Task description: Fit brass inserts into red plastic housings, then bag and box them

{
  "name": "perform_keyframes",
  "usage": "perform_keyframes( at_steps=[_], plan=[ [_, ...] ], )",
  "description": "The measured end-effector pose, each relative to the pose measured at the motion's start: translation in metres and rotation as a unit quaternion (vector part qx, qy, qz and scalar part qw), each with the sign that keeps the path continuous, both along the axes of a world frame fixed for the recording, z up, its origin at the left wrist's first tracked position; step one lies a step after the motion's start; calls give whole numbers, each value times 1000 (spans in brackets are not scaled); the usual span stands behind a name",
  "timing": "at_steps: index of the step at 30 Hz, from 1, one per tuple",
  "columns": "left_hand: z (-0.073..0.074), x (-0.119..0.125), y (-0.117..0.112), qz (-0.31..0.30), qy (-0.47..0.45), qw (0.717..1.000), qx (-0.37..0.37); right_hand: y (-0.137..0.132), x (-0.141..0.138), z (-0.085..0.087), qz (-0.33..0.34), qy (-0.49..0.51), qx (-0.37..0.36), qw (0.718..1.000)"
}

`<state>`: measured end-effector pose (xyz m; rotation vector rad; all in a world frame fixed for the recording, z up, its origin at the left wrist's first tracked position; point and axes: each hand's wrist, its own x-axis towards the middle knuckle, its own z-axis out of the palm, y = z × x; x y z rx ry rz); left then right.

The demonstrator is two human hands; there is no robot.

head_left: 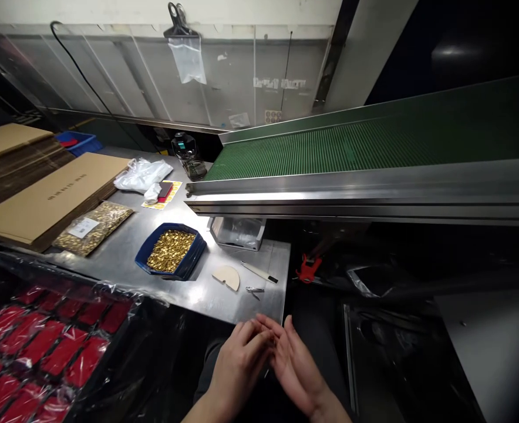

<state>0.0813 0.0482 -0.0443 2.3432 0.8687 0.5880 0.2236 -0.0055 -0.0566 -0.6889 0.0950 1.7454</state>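
Note:
My left hand (242,359) and my right hand (301,370) meet over my lap, just off the metal table's near edge. The left fingers are bent and pressed together against the fingers of the right hand; whatever they may hold is hidden. My right hand lies palm up, its thumb apart and its fingers stretched. Closest to the hands on the table is a small silver nail clipper (254,289). Beyond it lie a slim white-handled tool (259,272) with a dark end and a pale half-round disc (226,277). A blue bin (193,258) holds many small gold-coloured pieces (170,249).
A green conveyor belt (312,150) with a metal side rail slopes up to the right. At left are stacked cardboard (52,194), a bag of gold pieces (94,228) and a plastic-lined crate of red packets (43,346). A bottle (189,155) stands by the belt.

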Motion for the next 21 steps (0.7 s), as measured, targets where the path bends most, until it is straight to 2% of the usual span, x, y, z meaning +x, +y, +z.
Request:
perform_keyframes(
  at_steps=[4,7,11,14,16,17,19,21],
  plan=[
    [-5,6,-2,12,-3,1000,28,-1,3,4,-11,-18,-9,1000],
    [-7,9,-4,4,-16,1000,15,-1,5,5,-8,-24,-18,1000],
    [-7,11,-6,3,-34,999,-39,-3,7,6,-6,-37,-28,999],
    [-2,12,-6,8,-86,988,-124,-5,8,5,-11,-62,-47,997],
    [3,12,-6,30,-141,961,-236,-7,9,3,-9,-82,-61,995],
    [5,12,-5,51,-167,936,-306,-8,10,2,-7,-91,-67,994],
    [7,11,-1,101,-216,867,-438,-11,10,0,-2,-106,-74,992],
    [6,11,2,137,-252,807,-516,-14,10,-2,4,-124,-79,989]
  ],
)
